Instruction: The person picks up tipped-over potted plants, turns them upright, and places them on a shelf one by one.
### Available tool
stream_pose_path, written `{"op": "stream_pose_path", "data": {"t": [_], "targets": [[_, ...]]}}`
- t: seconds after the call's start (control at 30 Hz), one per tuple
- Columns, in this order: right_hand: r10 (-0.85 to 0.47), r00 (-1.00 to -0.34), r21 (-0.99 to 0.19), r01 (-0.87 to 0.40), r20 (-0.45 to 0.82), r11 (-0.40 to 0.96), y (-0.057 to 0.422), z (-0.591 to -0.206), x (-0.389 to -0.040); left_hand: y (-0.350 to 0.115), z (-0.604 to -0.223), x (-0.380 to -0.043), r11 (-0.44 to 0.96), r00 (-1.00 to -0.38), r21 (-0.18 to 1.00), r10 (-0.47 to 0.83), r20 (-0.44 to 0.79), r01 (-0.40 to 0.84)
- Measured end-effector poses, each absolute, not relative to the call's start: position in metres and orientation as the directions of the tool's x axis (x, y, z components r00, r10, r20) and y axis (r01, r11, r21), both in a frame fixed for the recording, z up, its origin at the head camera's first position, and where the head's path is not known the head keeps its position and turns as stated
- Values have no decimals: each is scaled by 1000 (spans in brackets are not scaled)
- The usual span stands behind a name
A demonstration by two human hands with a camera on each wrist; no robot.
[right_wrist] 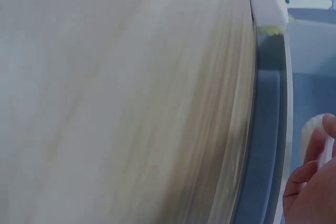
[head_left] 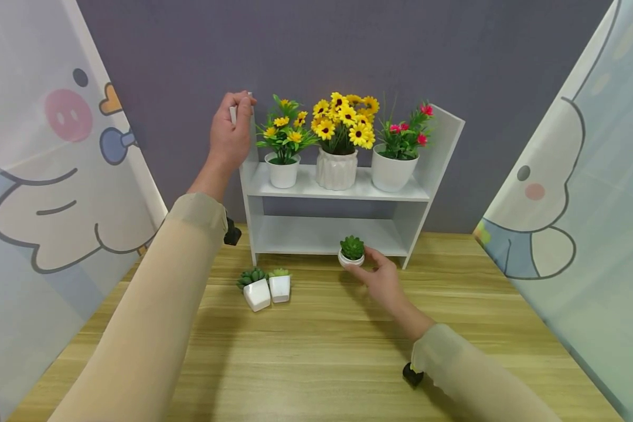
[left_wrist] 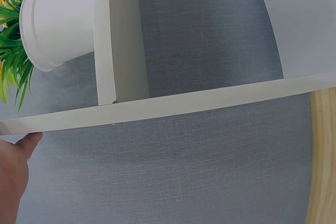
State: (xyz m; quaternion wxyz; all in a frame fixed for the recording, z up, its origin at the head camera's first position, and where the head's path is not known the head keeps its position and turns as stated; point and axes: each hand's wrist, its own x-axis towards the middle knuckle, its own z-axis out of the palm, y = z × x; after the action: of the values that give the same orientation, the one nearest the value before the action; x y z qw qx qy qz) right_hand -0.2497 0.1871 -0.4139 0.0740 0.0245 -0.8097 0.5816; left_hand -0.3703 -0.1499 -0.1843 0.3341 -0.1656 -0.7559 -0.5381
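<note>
My left hand (head_left: 232, 132) grips the upper end of the left side panel of a white two-tier shelf (head_left: 337, 197). In the left wrist view, a fingertip (left_wrist: 34, 137) presses against that panel's edge (left_wrist: 210, 99). Between the thumb and fingers of my right hand (head_left: 382, 275) is a small potted succulent (head_left: 352, 248), held upright by its round white pot in front of the lower board. The right wrist view catches my right hand (right_wrist: 315, 190) at its edge, with part of the white pot (right_wrist: 310, 135) behind the fingers.
Two small succulents in square white pots (head_left: 257, 294) (head_left: 280, 288) lie tipped on the wooden table (head_left: 306, 351), left of centre. On the upper board stand yellow flowers (head_left: 282, 173), sunflower-like blooms (head_left: 337, 170) and pink flowers (head_left: 394, 170) in white pots. Cartoon-printed curtains (head_left: 37, 146) flank the table.
</note>
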Motion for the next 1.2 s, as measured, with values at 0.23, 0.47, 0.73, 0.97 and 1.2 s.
{"op": "stream_pose_path", "data": {"t": [0.23, 0.47, 0.73, 0.97, 1.2], "targets": [[139, -973, -939, -132, 184, 316, 209, -413, -260, -149, -184, -370, 365, -718, 697, -100, 689, 618], [203, -964, -942, -102, 174, 320, 229, -413, -269, -148, -184, -369, 372, -727, 703, -100, 679, 606], [243, -956, -913, -52, 162, 405, 244, -415, -279, -150, -185, -370, 378, -716, 691, -97, 691, 616], [279, -947, -906, -26, 157, 423, 243, -414, -284, -151, -185, -370, 379, -716, 692, -100, 691, 614], [318, -934, -883, 6, 162, 469, 240, -413, -289, -150, -184, -369, 382, -719, 693, -97, 688, 612]]}}
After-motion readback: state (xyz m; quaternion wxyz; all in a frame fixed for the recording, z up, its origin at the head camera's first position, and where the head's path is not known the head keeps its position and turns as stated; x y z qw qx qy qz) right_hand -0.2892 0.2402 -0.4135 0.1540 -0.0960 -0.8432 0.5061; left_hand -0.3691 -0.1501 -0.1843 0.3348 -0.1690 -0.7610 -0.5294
